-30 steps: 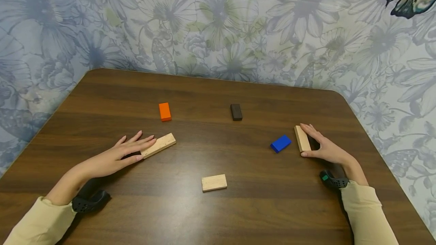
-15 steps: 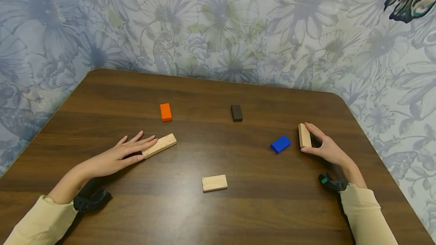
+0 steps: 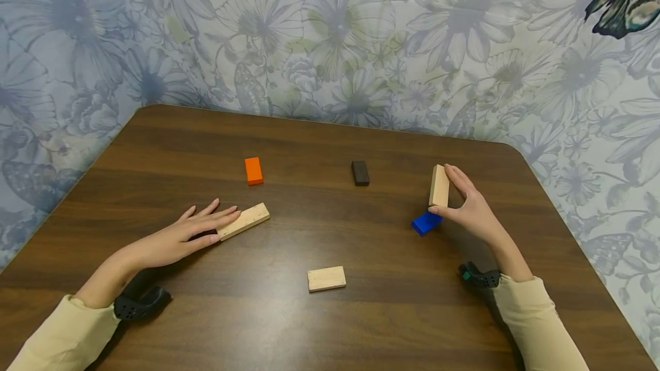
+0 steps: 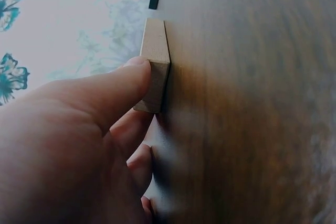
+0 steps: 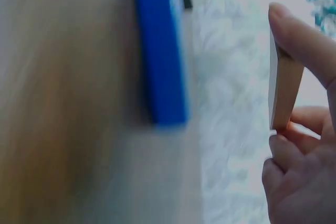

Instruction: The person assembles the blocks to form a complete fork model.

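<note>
My left hand (image 3: 172,238) lies low over the table, thumb and fingers at the near end of a long pale wooden block (image 3: 251,218). In the left wrist view, thumb and forefinger sit on opposite sides of that block (image 4: 156,40). My right hand (image 3: 476,210) pinches another wooden block (image 3: 439,185) between thumb and fingertips. In the right wrist view this block (image 5: 286,87) appears raised off the table. Just below it in the head view lies a blue block (image 3: 425,223), its far corner partly covered by the thumb and held block.
Farther back on the brown table (image 3: 361,325) lie an orange block (image 3: 254,171) and a black block (image 3: 360,173). A third wooden block (image 3: 326,279) rests near the front middle. Patterned wallpaper (image 3: 309,44) rises behind the far table edge.
My right hand has lifted its wooden block and carried it left, to above the blue block in the head view. My left hand and its block stay in place.
</note>
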A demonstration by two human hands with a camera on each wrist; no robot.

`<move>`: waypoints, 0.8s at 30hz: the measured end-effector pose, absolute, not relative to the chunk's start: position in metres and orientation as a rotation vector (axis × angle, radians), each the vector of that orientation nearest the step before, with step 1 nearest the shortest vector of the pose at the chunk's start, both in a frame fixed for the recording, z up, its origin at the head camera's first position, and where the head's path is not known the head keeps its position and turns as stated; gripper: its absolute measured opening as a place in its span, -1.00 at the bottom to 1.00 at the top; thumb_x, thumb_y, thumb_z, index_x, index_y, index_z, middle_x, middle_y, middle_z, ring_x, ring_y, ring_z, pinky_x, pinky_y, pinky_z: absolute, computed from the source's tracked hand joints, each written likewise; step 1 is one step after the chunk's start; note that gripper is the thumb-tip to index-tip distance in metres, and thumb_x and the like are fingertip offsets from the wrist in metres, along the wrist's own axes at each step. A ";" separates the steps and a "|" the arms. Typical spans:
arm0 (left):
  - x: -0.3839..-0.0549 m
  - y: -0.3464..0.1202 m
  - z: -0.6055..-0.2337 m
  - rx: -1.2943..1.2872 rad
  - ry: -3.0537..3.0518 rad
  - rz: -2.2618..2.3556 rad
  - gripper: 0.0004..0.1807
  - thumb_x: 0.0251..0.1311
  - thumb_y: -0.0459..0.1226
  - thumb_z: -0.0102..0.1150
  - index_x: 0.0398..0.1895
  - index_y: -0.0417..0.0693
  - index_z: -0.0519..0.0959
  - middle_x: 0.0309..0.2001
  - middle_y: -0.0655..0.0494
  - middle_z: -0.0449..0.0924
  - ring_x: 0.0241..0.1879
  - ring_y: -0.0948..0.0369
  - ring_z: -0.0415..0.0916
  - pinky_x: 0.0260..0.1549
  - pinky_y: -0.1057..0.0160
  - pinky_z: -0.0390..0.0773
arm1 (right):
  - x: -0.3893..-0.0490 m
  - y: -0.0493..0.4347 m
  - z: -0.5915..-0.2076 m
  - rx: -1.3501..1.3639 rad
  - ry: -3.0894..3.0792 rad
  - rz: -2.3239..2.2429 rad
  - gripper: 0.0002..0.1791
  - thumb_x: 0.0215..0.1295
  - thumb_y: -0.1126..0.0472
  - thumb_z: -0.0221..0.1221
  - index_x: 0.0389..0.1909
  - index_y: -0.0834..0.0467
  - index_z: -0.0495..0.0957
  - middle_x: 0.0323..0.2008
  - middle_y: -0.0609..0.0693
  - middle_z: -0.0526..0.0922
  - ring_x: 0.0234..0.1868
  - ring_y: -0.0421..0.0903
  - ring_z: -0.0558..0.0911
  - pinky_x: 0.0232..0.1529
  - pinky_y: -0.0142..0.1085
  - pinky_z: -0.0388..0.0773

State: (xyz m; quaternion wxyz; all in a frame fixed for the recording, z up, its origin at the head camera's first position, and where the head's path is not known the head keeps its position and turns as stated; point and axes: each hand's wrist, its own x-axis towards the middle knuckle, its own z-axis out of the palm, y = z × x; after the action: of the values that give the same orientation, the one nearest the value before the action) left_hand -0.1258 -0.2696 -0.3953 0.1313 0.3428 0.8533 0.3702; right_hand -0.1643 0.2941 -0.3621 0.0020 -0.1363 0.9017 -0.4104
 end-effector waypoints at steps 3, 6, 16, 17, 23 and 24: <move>-0.126 -0.267 -0.395 0.991 2.480 1.075 -0.44 0.40 -0.28 -0.07 0.44 0.03 0.14 0.41 -0.11 0.01 0.38 -0.18 -0.39 0.12 -0.32 -0.49 | -0.169 0.276 -0.352 -0.465 2.849 -1.306 0.05 0.06 0.18 0.38 0.47 -0.03 -0.08 0.45 0.06 -0.13 0.40 0.11 -0.07 0.24 0.12 0.00; -0.127 -0.265 -0.394 0.987 2.485 1.078 -0.44 0.40 -0.28 -0.07 0.44 0.03 0.15 0.41 -0.11 0.02 0.38 -0.19 -0.39 0.12 -0.32 -0.49 | -0.174 0.259 -0.344 -0.519 2.871 -1.321 0.07 0.02 0.18 0.41 0.47 -0.03 -0.06 0.44 0.04 -0.10 0.40 0.09 -0.04 0.22 0.15 0.04; -0.132 -0.258 -0.397 0.986 2.493 1.094 -0.44 0.39 -0.30 -0.07 0.44 0.00 0.15 0.40 -0.13 0.02 0.37 -0.20 -0.38 0.11 -0.34 -0.49 | -0.185 0.200 -0.343 -0.775 2.849 -1.232 0.10 -0.03 0.14 0.44 0.47 0.06 -0.04 0.43 0.02 -0.04 0.39 0.05 0.02 0.20 0.12 0.12; -0.132 -0.257 -0.398 0.985 2.493 1.095 -0.44 0.39 -0.30 -0.07 0.44 0.00 0.14 0.40 -0.13 0.02 0.37 -0.20 -0.38 0.11 -0.34 -0.49 | -0.186 0.194 -0.344 -0.792 2.840 -1.223 0.10 -0.03 0.13 0.44 0.47 0.08 -0.04 0.43 0.02 -0.05 0.39 0.04 0.02 0.20 0.10 0.13; -0.133 -0.252 -0.397 0.962 2.501 1.093 -0.44 0.40 -0.29 -0.07 0.43 0.00 0.15 0.40 -0.12 0.02 0.37 -0.20 -0.39 0.11 -0.33 -0.50 | -0.190 0.169 -0.351 -0.853 2.820 -1.202 0.11 -0.04 0.07 0.44 0.46 0.11 -0.03 0.42 0.04 -0.01 0.37 0.00 0.10 0.19 0.04 0.19; -0.134 -0.251 -0.396 0.957 2.502 1.093 -0.45 0.40 -0.28 -0.07 0.43 0.01 0.15 0.40 -0.12 0.02 0.37 -0.19 -0.39 0.12 -0.33 -0.50 | -0.190 0.166 -0.352 -0.865 2.819 -1.198 0.11 -0.04 0.07 0.44 0.46 0.10 -0.03 0.42 0.05 0.00 0.36 -0.01 0.12 0.18 0.03 0.21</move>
State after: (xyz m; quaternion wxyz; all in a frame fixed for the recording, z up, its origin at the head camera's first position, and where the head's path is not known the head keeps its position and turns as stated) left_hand -0.1338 -0.2509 -0.3963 0.1239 0.3282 0.8582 0.3747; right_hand -0.1903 0.1664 -0.3523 -0.0204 -0.2717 0.8855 -0.3763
